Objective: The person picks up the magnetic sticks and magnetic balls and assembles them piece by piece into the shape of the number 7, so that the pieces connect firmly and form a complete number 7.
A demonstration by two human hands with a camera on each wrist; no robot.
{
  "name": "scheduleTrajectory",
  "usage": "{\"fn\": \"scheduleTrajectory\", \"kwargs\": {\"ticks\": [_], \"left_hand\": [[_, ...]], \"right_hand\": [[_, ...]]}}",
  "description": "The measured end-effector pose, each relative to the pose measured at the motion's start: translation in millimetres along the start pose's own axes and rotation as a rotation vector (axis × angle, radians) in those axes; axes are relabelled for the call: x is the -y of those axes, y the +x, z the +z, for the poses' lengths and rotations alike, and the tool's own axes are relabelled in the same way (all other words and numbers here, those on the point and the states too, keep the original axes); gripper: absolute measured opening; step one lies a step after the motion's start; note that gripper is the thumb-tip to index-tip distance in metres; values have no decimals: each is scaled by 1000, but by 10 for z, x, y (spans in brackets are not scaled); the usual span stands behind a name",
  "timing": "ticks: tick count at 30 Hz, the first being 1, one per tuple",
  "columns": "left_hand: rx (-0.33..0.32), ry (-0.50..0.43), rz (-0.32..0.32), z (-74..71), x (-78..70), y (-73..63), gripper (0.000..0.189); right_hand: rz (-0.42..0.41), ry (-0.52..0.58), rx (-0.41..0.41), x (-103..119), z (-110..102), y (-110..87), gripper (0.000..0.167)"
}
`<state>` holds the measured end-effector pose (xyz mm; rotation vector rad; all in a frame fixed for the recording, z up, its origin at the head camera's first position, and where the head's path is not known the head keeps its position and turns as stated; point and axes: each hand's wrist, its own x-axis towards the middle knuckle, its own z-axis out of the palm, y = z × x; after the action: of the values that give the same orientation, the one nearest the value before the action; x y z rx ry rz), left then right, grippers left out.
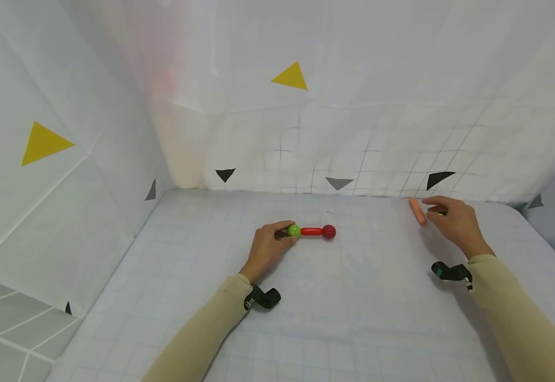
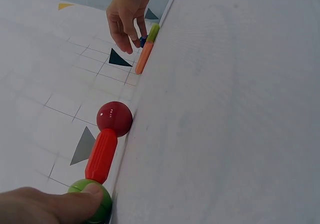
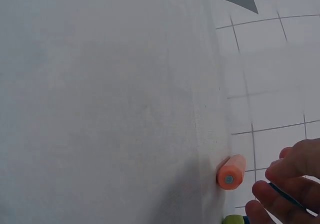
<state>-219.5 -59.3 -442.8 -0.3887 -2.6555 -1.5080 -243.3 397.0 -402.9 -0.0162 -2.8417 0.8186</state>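
Observation:
My left hand pinches a green ball between thumb and fingers. A red rod joins that ball to a dark red ball, in line to the right. Over at the right, my right hand hovers with loosely bent fingers beside an orange rod. The left wrist view shows a lime-green rod beyond the orange one, and a dark blue piece by the right fingertips. In the right wrist view the fingers partly cover this blue piece; whether they touch it is unclear.
A white grid-marked sheet covers the table. At its far edge rises a white wall with a yellow triangle and several dark triangles. Another white wall stands along the left. Both wrists carry small black cameras.

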Motion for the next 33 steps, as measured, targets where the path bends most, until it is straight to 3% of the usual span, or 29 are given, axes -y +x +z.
{"fn": "scheduleTrajectory", "kwargs": {"ticks": [7, 12, 21, 28, 33], "left_hand": [[4, -8, -4, 6, 2, -10, 42], [1, -12, -1, 5, 15, -12, 41], [-1, 3, -4, 15, 6, 17, 42], [-4, 13, 1, 16, 2, 15, 40], [-6, 7, 5, 18, 3, 11, 40]], "right_hand": [[70, -7, 146, 11, 23, 114, 58], [35, -60, 248, 7, 50, 188, 72], [-54, -87, 255, -5, 47, 198, 57], [-41, -54, 305, -56, 15, 198, 74], [-29, -62, 371, -48, -4, 219, 72]]}}
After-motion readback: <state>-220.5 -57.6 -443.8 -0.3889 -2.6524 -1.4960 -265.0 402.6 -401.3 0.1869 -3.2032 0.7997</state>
